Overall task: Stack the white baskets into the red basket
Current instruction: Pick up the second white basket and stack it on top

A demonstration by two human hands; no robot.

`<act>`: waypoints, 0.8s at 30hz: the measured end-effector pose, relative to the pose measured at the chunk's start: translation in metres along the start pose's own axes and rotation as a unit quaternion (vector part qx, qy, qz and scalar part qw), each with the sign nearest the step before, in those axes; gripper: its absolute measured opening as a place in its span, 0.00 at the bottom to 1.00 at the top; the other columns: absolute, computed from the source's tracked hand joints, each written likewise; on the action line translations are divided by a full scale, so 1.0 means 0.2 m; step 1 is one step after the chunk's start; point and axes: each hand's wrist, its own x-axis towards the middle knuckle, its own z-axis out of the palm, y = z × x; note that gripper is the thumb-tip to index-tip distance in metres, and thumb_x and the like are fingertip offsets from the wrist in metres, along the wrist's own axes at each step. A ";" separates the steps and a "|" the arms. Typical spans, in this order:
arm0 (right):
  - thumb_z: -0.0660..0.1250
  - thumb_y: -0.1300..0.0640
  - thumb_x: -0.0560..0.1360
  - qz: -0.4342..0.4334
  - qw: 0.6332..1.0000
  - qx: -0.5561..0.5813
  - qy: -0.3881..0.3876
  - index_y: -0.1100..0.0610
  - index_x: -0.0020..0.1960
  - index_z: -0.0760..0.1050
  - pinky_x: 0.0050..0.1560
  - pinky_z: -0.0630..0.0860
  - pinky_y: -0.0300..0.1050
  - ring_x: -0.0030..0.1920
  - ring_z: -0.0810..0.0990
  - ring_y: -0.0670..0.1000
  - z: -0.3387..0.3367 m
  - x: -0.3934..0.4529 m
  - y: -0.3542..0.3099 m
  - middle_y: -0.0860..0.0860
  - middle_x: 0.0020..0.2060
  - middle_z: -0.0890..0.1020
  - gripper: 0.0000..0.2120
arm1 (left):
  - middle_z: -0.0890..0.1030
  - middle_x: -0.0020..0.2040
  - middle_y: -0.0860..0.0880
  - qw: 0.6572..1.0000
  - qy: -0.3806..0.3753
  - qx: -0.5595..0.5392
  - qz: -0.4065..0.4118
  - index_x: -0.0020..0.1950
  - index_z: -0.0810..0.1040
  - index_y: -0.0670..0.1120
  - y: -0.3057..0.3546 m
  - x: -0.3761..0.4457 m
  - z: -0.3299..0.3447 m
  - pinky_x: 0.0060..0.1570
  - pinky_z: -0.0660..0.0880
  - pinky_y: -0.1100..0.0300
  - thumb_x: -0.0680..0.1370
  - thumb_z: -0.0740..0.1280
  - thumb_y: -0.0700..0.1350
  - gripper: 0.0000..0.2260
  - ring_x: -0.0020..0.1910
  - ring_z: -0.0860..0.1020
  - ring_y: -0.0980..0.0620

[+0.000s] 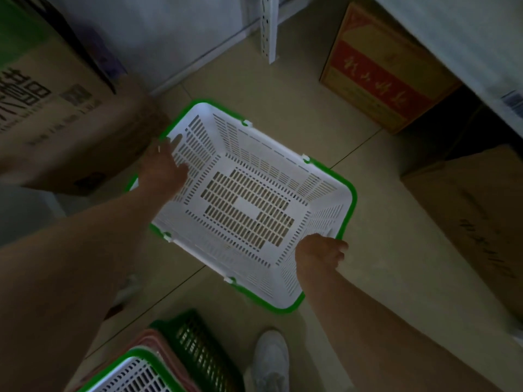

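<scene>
A white slotted basket (249, 205) with a green rim fills the middle of the view, over the tiled floor. My left hand (164, 168) grips its left rim, fingers inside against the wall. My right hand (319, 256) is closed on its near right rim. At the bottom left a red basket (167, 357) holds another white basket (133, 377) with a green rim nested inside it. I cannot tell whether the middle basket rests on the floor or is lifted.
A dark green basket (198, 346) stands beside the red one. Cardboard boxes sit at left (56, 123), upper right (385, 69) and right (475, 222). A white shelf post (268, 26) rises at the top. A white shoe (268, 360) is at the bottom.
</scene>
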 end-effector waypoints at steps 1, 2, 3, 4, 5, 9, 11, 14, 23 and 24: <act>0.53 0.58 0.81 0.017 0.999 0.010 0.033 0.66 0.73 0.53 0.65 0.65 0.58 0.68 0.68 0.63 0.02 0.00 0.00 0.64 0.69 0.66 0.23 | 0.59 0.78 0.38 1.000 0.005 -0.005 -0.022 0.80 0.53 0.45 -0.01 0.02 0.01 0.75 0.56 0.43 0.77 0.64 0.49 0.34 0.77 0.57 0.37; 0.54 0.58 0.81 0.021 0.998 0.027 0.055 0.66 0.72 0.55 0.64 0.66 0.58 0.66 0.69 0.63 0.02 -0.01 -0.01 0.63 0.68 0.67 0.23 | 0.56 0.79 0.37 0.999 0.009 -0.018 -0.047 0.80 0.51 0.43 -0.02 0.04 0.02 0.75 0.55 0.42 0.77 0.65 0.50 0.36 0.77 0.56 0.36; 0.55 0.58 0.80 0.018 0.997 0.032 0.066 0.65 0.71 0.56 0.63 0.67 0.58 0.65 0.70 0.63 0.03 -0.02 -0.02 0.63 0.67 0.68 0.22 | 0.54 0.79 0.37 0.997 0.007 -0.034 -0.067 0.80 0.50 0.42 -0.03 0.06 0.02 0.75 0.53 0.41 0.77 0.66 0.51 0.38 0.78 0.55 0.36; 0.55 0.58 0.80 0.017 0.996 0.038 0.075 0.65 0.71 0.57 0.63 0.67 0.58 0.65 0.70 0.63 0.03 -0.01 -0.02 0.63 0.66 0.69 0.22 | 0.54 0.79 0.37 0.996 0.001 -0.047 -0.079 0.80 0.48 0.41 -0.04 0.08 0.03 0.75 0.53 0.40 0.76 0.67 0.51 0.39 0.78 0.55 0.35; 0.56 0.59 0.80 0.020 0.995 0.043 0.086 0.65 0.70 0.59 0.62 0.67 0.58 0.64 0.70 0.63 0.03 -0.01 -0.03 0.63 0.66 0.69 0.21 | 0.54 0.79 0.37 0.995 -0.006 -0.057 -0.085 0.79 0.47 0.40 -0.04 0.11 0.04 0.75 0.54 0.40 0.76 0.67 0.51 0.40 0.77 0.55 0.35; 0.56 0.60 0.80 0.037 0.993 0.041 0.104 0.65 0.69 0.60 0.61 0.67 0.57 0.64 0.71 0.63 0.05 0.01 -0.04 0.63 0.66 0.70 0.20 | 0.60 0.75 0.34 0.994 -0.008 -0.049 -0.102 0.79 0.50 0.40 -0.05 0.15 0.04 0.70 0.61 0.40 0.76 0.68 0.50 0.39 0.74 0.61 0.32; 0.55 0.60 0.80 0.035 0.993 0.033 0.104 0.65 0.69 0.59 0.61 0.67 0.57 0.64 0.71 0.63 0.05 0.01 -0.04 0.63 0.66 0.69 0.20 | 0.61 0.74 0.33 0.993 -0.008 -0.042 -0.109 0.78 0.52 0.39 -0.06 0.15 0.03 0.68 0.63 0.40 0.76 0.68 0.49 0.37 0.72 0.62 0.31; 0.54 0.59 0.81 0.032 0.994 0.026 0.104 0.65 0.71 0.58 0.63 0.66 0.55 0.65 0.70 0.62 0.04 0.02 -0.04 0.62 0.67 0.68 0.21 | 0.63 0.72 0.32 0.992 -0.009 -0.040 -0.123 0.76 0.56 0.37 -0.07 0.12 0.03 0.67 0.65 0.41 0.76 0.67 0.49 0.34 0.71 0.64 0.32; 0.50 0.53 0.83 -0.047 0.996 -0.053 0.062 0.65 0.72 0.58 0.67 0.63 0.54 0.68 0.68 0.61 -0.09 0.18 0.01 0.63 0.69 0.68 0.23 | 0.75 0.61 0.31 0.979 0.001 -0.055 -0.197 0.65 0.67 0.33 -0.10 -0.12 0.07 0.49 0.72 0.46 0.77 0.63 0.47 0.22 0.58 0.76 0.30; 0.49 0.53 0.83 -0.066 0.994 -0.071 0.043 0.65 0.72 0.58 0.66 0.64 0.53 0.68 0.68 0.61 -0.12 0.20 0.02 0.62 0.69 0.67 0.22 | 0.76 0.60 0.31 0.976 -0.004 -0.063 -0.209 0.65 0.68 0.34 -0.10 -0.16 0.08 0.49 0.73 0.46 0.78 0.63 0.47 0.22 0.57 0.77 0.31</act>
